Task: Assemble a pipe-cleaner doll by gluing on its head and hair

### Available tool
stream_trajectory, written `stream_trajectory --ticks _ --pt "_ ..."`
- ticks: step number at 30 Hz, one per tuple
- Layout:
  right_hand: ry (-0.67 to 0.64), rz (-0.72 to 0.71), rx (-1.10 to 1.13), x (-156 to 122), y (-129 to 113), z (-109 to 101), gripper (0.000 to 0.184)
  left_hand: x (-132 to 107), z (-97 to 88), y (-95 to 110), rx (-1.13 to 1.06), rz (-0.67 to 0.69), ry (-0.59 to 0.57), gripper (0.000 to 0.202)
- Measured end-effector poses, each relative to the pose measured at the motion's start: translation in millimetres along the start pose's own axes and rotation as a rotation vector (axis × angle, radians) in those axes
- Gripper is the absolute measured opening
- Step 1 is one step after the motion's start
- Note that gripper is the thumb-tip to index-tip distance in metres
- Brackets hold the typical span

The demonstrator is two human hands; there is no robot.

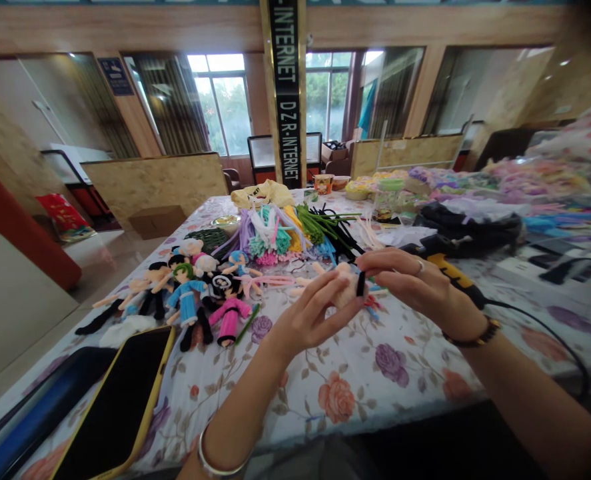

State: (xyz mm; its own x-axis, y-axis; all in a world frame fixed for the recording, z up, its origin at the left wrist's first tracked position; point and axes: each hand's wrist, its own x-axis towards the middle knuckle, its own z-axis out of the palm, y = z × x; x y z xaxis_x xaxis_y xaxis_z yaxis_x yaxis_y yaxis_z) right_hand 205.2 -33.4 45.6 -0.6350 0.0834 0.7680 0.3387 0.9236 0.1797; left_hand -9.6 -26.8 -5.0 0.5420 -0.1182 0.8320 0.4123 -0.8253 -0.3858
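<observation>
My left hand (308,310) has its fingers closed around a pale, fuzzy doll part (344,293), partly hidden by the fingers. A short black strip (360,284) stands upright against that part's right side. At the top of the strip, the fingertips of my right hand (412,283) are pressed together on it. Both hands are raised over the flowered tablecloth (345,370). Finished-looking fuzzy dolls (188,293) lie in a group to the left of my hands. Behind them is a bundle of coloured pipe cleaners (270,233).
A yellow and black hot glue gun (450,270) lies by my right hand, its cord (540,317) running right. A yellow-cased phone (120,400) is at the front left. Black bags (468,227) and a white box (555,277) are on the right. A paper cup (323,183) stands far back.
</observation>
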Motion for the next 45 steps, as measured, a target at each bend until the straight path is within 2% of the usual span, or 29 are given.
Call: stream_trajectory --ticks 10,16,20,30,36,41,45 --pt "-0.002 0.024 0.059 -1 0 1 0.016 1 -1.4 1 0.004 0.018 0.012 0.034" --pt "0.004 0.176 0.162 -3 -7 -2 0.014 1 -1.2 1 0.035 0.06 0.054 0.03" --pt "-0.004 0.226 0.216 -2 -10 -4 0.017 0 -0.6 1 0.036 0.077 0.077 0.029" --pt "0.0 0.049 0.147 2 -10 -5 0.018 0 1.1 2 0.008 0.068 0.111 0.029" --pt "-0.008 0.285 0.179 4 -17 -6 0.023 -1 1.8 2 0.038 0.084 0.116 0.029" --pt "0.011 0.256 0.255 0 -10 -4 0.021 0 2.5 2 0.043 0.109 0.147 0.029" --pt "0.007 0.191 0.162 -3 -6 -3 0.016 2 1.5 3 0.026 0.106 0.144 0.027"
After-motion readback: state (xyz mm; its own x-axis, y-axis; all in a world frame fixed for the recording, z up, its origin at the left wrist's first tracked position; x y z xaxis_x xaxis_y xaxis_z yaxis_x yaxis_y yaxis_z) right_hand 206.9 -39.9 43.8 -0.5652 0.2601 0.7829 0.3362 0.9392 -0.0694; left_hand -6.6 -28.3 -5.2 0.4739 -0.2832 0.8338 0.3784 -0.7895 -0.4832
